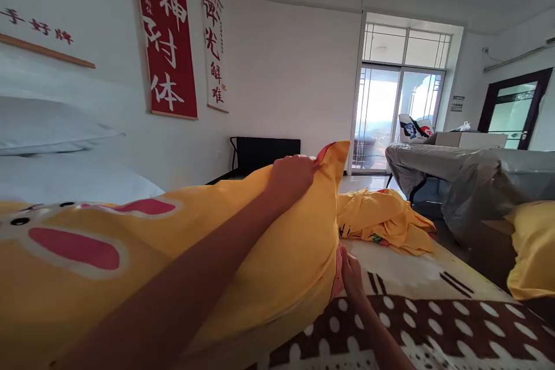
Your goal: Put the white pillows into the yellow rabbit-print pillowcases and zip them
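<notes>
A plump yellow pillow (260,254) with a white rabbit print and pink ears stretches across the lower left of the head view. Over its top edge, close to the pointed far corner, my left hand (292,180) is closed on the fabric. My right hand (352,273) is lower down, at the pillow's right end, its fingers pressed on the pink edge. The fingertips of both hands are partly hidden. Just beyond the pillow lies a crumpled yellow cloth (381,214) with printed lettering.
Under everything is a brown and cream bedspread (416,324) with white dots. White pillows (52,124) are stacked at the left. Another yellow bundle (535,248) sits at the right edge. A plastic-covered table (468,167) carries boxes. Glass doors (396,115) stand at the back.
</notes>
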A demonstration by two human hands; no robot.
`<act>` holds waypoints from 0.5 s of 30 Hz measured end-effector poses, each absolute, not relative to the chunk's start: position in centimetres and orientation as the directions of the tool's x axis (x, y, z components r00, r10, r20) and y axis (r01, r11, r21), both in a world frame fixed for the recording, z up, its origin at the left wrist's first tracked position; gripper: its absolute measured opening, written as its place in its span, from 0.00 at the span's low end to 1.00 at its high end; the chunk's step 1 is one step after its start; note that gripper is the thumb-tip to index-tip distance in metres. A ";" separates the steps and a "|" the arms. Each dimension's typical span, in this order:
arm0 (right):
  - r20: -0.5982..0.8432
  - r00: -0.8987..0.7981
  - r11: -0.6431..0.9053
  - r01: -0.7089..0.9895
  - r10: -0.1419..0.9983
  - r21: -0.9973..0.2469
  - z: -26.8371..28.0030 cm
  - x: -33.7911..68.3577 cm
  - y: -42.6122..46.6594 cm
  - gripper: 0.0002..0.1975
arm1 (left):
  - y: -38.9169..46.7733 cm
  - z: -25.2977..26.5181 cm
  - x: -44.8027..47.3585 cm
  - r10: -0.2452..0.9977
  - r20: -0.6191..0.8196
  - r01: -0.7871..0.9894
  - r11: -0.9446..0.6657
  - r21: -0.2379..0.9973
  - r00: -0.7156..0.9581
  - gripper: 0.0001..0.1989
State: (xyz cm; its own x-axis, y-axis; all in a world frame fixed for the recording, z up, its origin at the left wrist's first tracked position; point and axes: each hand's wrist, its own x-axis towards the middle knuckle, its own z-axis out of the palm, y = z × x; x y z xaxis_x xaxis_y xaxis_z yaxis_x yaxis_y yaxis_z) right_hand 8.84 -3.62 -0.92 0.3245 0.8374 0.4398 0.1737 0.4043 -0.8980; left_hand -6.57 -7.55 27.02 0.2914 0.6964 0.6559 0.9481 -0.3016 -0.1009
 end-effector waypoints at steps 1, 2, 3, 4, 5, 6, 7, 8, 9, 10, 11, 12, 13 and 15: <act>0.438 0.359 0.396 0.188 0.824 -0.899 -1.2 8.4 -3.6 0.30 | -7.3 27.7 -6.9 0.679 0.687 0.958 -0.271 -0.092 0.259 0.21; 0.440 0.389 0.389 0.206 0.809 -0.898 -1.4 8.2 -3.7 0.30 | -7.2 28.2 -7.1 0.663 0.711 0.964 -0.251 -0.083 0.234 0.20; 0.448 0.404 0.385 0.232 0.797 -0.893 -1.6 8.2 -3.7 0.30 | -7.0 28.6 -7.3 0.648 0.732 0.969 -0.235 -0.074 0.213 0.19; 0.460 0.405 0.382 0.262 0.790 -0.886 -1.7 8.3 -3.8 0.29 | -6.9 28.8 -7.4 0.634 0.749 0.974 -0.218 -0.066 0.193 0.19; 0.470 0.397 0.377 0.291 0.788 -0.879 -1.9 8.5 -3.8 0.29 | -6.8 29.0 -7.6 0.620 0.765 0.978 -0.199 -0.060 0.172 0.19; 0.473 0.385 0.370 0.314 0.792 -0.875 -2.2 8.8 -3.8 0.29 | -6.7 29.0 -7.7 0.610 0.777 0.982 -0.181 -0.056 0.157 0.19; 0.469 0.376 0.359 0.328 0.799 -0.874 -2.5 9.1 -3.7 0.29 | -6.6 29.0 -7.7 0.601 0.786 0.985 -0.165 -0.056 0.146 0.20; 0.461 0.371 0.345 0.339 0.806 -0.875 -2.9 9.5 -3.5 0.30 | -6.5 29.0 -7.7 0.598 0.789 0.986 -0.158 -0.058 0.142 0.21; 0.451 0.371 0.330 0.347 0.812 -0.878 -3.2 9.7 -3.3 0.30 | -6.4 28.9 -7.6 0.598 0.788 0.985 -0.163 -0.060 0.147 0.22; 0.442 0.368 0.318 0.351 0.818 -0.881 -3.6 10.0 -3.2 0.30 | -6.3 28.9 -7.5 0.599 0.785 0.982 -0.178 -0.058 0.155 0.23; 0.436 0.356 0.312 0.356 0.826 -0.881 -3.8 10.2 -3.0 0.31 | -6.2 29.0 -7.4 0.600 0.783 0.978 -0.200 -0.051 0.164 0.23; 0.433 0.341 0.309 0.360 0.834 -0.880 -4.0 10.4 -2.9 0.31 | -6.2 29.1 -7.3 0.604 0.779 0.974 -0.222 -0.038 0.169 0.24; 0.429 0.327 0.308 0.363 0.842 -0.880 -4.0 10.6 -2.8 0.31 | -6.2 29.3 -7.1 0.616 0.768 0.969 -0.245 -0.023 0.174 0.24; 0.421 0.296 0.308 0.361 0.857 -0.880 -3.5 11.0 -2.9 0.32 | -6.4 29.8 -6.9 0.651 0.737 0.960 -0.280 0.011 0.182 0.23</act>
